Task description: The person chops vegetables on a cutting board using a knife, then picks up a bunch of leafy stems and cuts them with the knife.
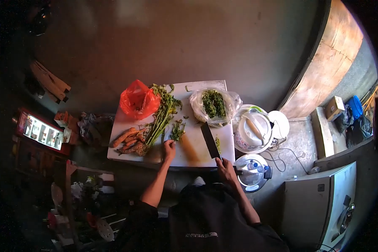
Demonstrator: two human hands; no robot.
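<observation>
Cleaver (210, 141) in right hand (226, 168)

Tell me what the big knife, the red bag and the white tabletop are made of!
The knife: probably metal, dark and dull; its blade is broad and straight-edged.
The red bag: likely thin, shiny plastic; it's crinkled and looks partly see-through.
The tabletop: smooth, white, with a brownish patch; maybe painted wood or plastic.
</observation>
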